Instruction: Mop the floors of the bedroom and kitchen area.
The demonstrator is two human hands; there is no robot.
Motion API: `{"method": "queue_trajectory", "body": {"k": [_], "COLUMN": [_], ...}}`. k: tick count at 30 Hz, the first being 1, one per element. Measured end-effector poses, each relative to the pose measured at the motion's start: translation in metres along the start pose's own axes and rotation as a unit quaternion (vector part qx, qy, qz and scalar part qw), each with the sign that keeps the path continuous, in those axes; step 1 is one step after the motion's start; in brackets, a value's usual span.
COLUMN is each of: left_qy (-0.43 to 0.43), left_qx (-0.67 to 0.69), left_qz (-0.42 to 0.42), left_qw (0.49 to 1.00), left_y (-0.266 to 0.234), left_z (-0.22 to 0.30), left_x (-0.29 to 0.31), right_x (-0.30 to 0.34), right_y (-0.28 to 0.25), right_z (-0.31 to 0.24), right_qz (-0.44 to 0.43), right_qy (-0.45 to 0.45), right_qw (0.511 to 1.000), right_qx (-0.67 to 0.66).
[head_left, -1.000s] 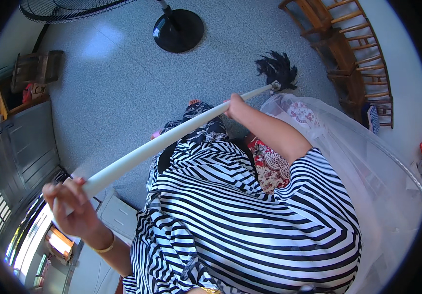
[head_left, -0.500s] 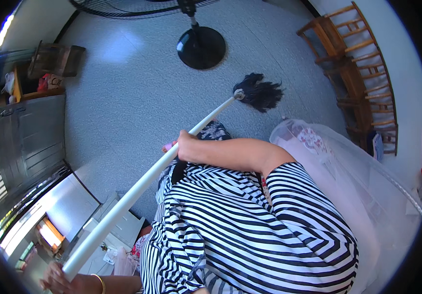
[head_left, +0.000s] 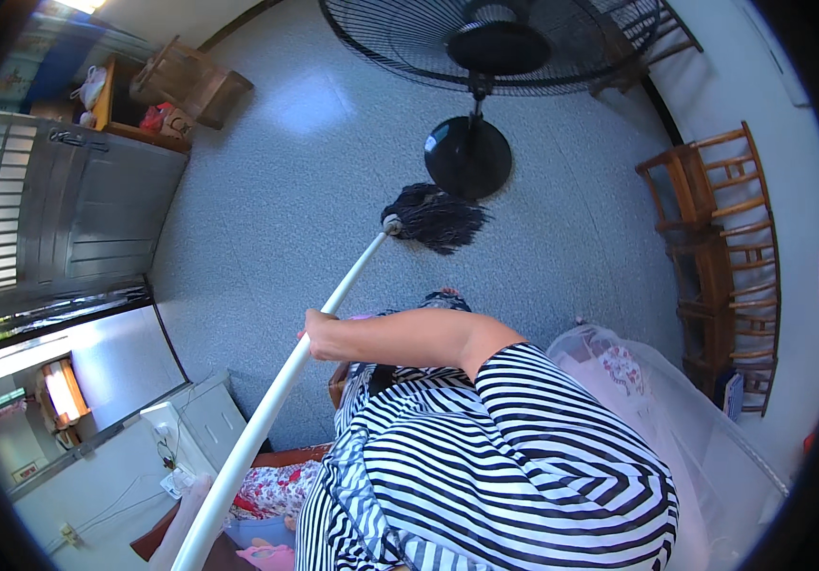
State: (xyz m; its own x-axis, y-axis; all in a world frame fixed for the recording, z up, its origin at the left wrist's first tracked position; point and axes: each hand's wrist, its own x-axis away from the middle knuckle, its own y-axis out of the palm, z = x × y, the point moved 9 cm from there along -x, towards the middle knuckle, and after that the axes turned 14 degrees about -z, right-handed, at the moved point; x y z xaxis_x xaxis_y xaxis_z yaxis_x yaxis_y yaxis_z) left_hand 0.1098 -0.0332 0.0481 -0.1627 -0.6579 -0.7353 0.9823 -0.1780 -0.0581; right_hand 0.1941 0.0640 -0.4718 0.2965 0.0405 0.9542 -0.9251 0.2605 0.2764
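Note:
A mop with a long white handle point(head_left: 266, 419) slants across the view from the lower edge up to its dark, stringy mop head point(head_left: 438, 219). The strands lie spread on the grey-blue floor, just below the fan's round base. My right hand point(head_left: 322, 335) is closed around the handle partway along, its arm reaching across my striped clothing. The handle's upper end runs out of the picture at the bottom, and my left hand is out of view.
A black standing fan point(head_left: 471, 157) is ahead. Wooden chairs point(head_left: 704, 252) line the right wall. Whitish netting point(head_left: 695, 428) hangs at my right. A grey door point(head_left: 109, 205) stands left, with a wooden chair point(head_left: 195, 86) beyond it. A white cabinet point(head_left: 205, 423) is at lower left.
The mop head has moved left relative to my body and nearer the fan's base. The view has turned. My left hand, earlier on the handle's upper end, has left the picture.

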Motion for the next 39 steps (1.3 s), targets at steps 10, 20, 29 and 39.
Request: {"method": "queue_trajectory", "body": {"k": [10, 20, 29, 39], "left_qy": [-0.007, -0.270, -0.267, -0.362], "left_qx": [-0.113, -0.206, -0.159, -0.161], "left_qz": [0.241, 0.097, -0.200, -0.119], "left_qw": [0.964, 0.936, 0.929, 0.910], "left_y": [-0.008, 0.018, 0.123, 0.029], "left_z": [-0.030, -0.170, -0.298, -0.264], "left_x": [0.073, 0.130, 0.115, 0.176], "right_x": [-0.050, -0.024, -0.044, -0.088], "right_y": [0.019, 0.042, -0.059, -0.028], "right_z": [-0.081, -0.088, -0.242, -0.172], "right_qz": [-0.038, -0.244, -0.172, -0.163], "right_qy": [-0.104, -0.124, -0.276, -0.252], "right_qw": [0.994, 0.957, 0.944, 0.945], "right_qx": [-0.003, -0.095, -0.049, -0.126]}}
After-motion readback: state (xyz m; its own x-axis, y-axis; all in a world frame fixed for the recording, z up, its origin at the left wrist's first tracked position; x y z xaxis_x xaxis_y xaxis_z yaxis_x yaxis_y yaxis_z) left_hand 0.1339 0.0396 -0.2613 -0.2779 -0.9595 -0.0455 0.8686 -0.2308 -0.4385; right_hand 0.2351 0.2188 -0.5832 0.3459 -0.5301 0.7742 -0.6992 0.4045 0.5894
